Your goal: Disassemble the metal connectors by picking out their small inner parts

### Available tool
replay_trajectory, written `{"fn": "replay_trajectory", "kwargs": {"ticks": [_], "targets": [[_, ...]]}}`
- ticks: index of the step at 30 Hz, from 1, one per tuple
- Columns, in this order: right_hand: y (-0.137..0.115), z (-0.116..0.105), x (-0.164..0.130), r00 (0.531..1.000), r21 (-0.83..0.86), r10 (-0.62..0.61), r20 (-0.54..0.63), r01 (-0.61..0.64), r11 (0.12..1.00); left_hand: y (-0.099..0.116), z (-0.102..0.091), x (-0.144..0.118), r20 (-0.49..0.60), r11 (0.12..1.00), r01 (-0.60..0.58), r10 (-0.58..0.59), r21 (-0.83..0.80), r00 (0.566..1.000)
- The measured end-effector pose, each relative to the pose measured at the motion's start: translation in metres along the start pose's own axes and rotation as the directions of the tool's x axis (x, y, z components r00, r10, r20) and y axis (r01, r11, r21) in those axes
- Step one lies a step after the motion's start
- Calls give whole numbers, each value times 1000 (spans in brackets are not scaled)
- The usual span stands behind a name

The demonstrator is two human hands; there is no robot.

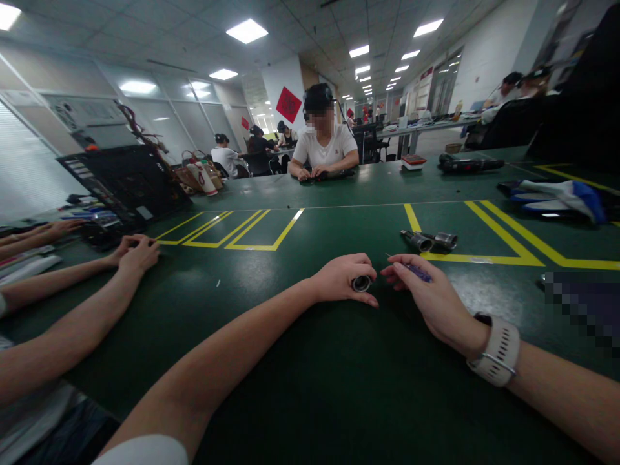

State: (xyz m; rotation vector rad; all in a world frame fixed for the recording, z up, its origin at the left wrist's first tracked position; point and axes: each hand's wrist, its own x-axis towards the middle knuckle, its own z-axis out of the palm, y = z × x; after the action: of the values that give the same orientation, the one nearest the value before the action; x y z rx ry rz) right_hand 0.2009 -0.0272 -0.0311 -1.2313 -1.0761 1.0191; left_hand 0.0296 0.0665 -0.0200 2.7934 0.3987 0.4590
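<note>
My left hand (339, 278) is wrapped round a short cylindrical part (361, 283); its round metal-rimmed open end faces me, and the rest lies hidden in my fingers. Across a small gap, my right hand (438, 307) pinches a small screwdriver-like tool (418, 272) with a purple handle. Its thin tip points left toward the cylinder without touching it. Just beyond my right hand, two similar dark parts with metal ring ends, one on the left (417, 241) and one on the right (445, 241), lie side by side on the green table (300, 361).
Yellow tape (494, 260) marks boxes on the tabletop. Blue-and-white gloves (562, 197), a black tool (469, 163) and a red-and-white box (413, 162) lie farther back. A co-worker's hands (138, 252) rest at left; another person (325, 139) sits opposite. A pixelated dark object (581, 307) lies at right.
</note>
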Motion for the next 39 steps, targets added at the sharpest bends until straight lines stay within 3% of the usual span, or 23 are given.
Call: {"fn": "replay_trajectory", "kwargs": {"ticks": [4, 8, 10, 12, 15, 18, 20, 24, 27, 29, 31, 33, 36, 39], "targets": [[1, -2, 0, 1000, 17, 12, 15, -12, 1000, -1, 0, -2, -206, 989, 111, -90, 95, 974], [2, -4, 0, 1000, 38, 17, 16, -17, 999, -2, 3, -4, -449, 917, 388, -309, 93, 838], [1, -4, -1, 1000, 21, -1, 10, 1, 1000, -3, 4, -5, -481, 868, 494, -409, 58, 776], [1, -4, -2, 999, -12, -30, 15, 30, 999, -3, 5, -4, -466, 839, 541, -459, 52, 756], [2, -4, -2, 997, -48, -76, 19, 77, 996, -3, 4, -4, -369, 871, 484, -423, 87, 828], [2, -3, -2, 997, -61, -82, 3, 82, 995, -2, 1, -5, -218, 932, 341, -309, 127, 926], [2, -2, -2, 997, -65, -73, -1, 73, 995, -1, -1, -6, -133, 957, 245, -225, 158, 965], [1, -1, 0, 998, -80, -60, 18, 61, 995, 4, -2, -7, -44, 970, 137, -130, 199, 990], [1, -1, -1, 998, -67, -49, 25, 50, 996, 6, -1, -7, -81, 963, 184, -171, 198, 982], [0, -3, -2, 998, -42, -60, 24, 61, 997, 5, 0, -7, -214, 935, 326, -294, 138, 932], [0, -5, -4, 994, -40, -104, 16, 105, 994, 3, -1, -6, -373, 869, 495, -462, -8, 805], [0, -7, -5, 987, -64, -159, 0, 158, 985, -1, -3, -5, -470, 791, 585, -591, -178, 656], [1, -8, -5, 985, -77, -170, -6, 169, 983, -4, -6, -4, -520, 720, 584, -685, -375, 510], [-1, -7, -5, 990, -129, -143, -16, 140, 982, -3, -7, -2, -484, 662, 542, -749, -518, 453]]}}
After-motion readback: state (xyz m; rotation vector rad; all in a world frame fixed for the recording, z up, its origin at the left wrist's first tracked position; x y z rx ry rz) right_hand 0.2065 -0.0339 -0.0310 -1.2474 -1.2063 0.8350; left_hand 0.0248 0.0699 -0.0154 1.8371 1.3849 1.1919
